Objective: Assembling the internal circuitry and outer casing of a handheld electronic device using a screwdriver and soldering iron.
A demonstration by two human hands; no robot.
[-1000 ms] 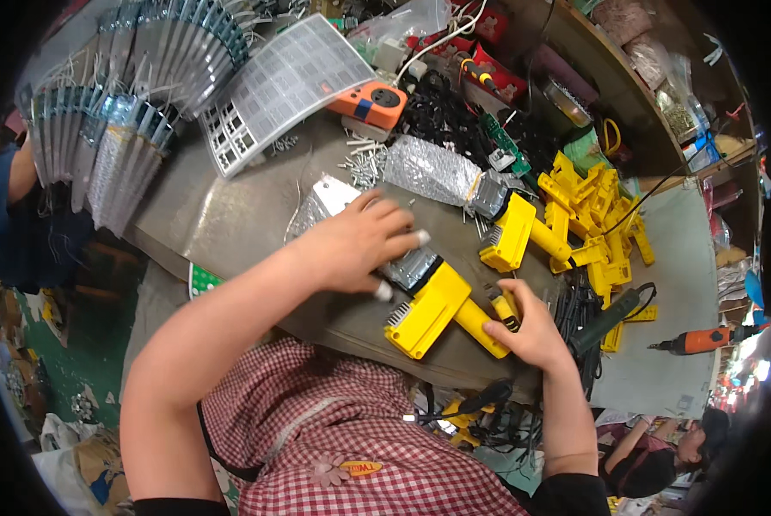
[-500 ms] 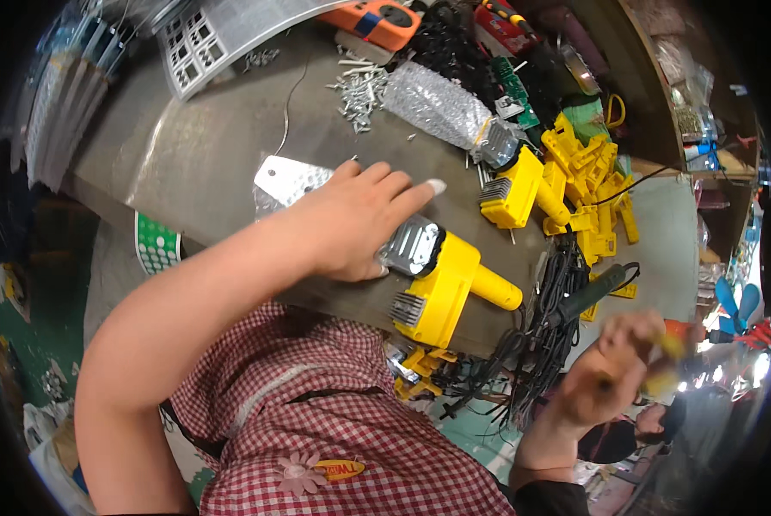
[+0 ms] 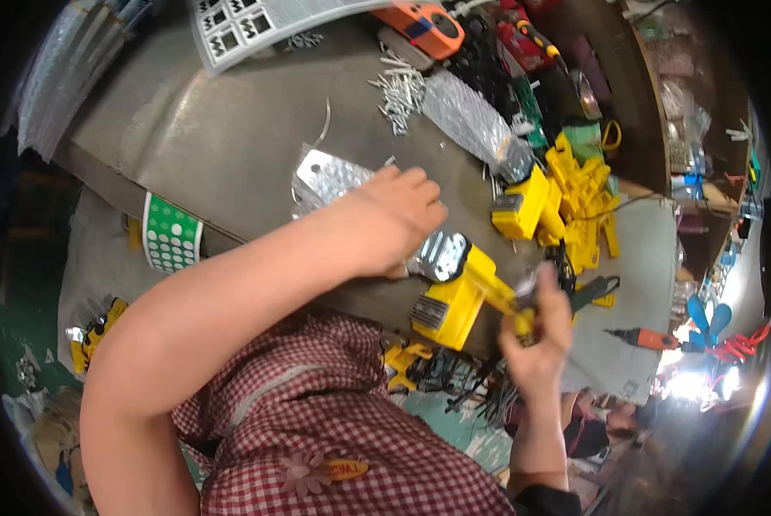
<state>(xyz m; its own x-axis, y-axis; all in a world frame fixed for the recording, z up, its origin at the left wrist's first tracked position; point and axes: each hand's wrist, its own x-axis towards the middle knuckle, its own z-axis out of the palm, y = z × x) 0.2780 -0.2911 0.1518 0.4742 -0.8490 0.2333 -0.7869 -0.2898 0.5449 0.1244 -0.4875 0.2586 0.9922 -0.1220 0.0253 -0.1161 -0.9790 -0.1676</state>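
On the bench lies a yellow tool with a stubby round handle, a ribbed grey block and a metal plate with holes, covered in clear plastic. My left hand is closed over the metal part and holds it against the bench. At the handle's end, my right hand is smeared by motion, its fingers curled round a yellowish, partly shiny thing I cannot make out. Whether that thing touches the handle cannot be told. A second yellow tool, its plate in bubble wrap, lies beyond.
Yellow plastic housings are heaped at the right. Loose screws lie at the back, beside an orange device. An orange screwdriver is at far right. A green dotted sheet hangs off the near edge.
My right hand has come in from the far right to the handle's end, bringing the yellowish thing. My left hand keeps its hold on the tool. The whole view has shifted a little.
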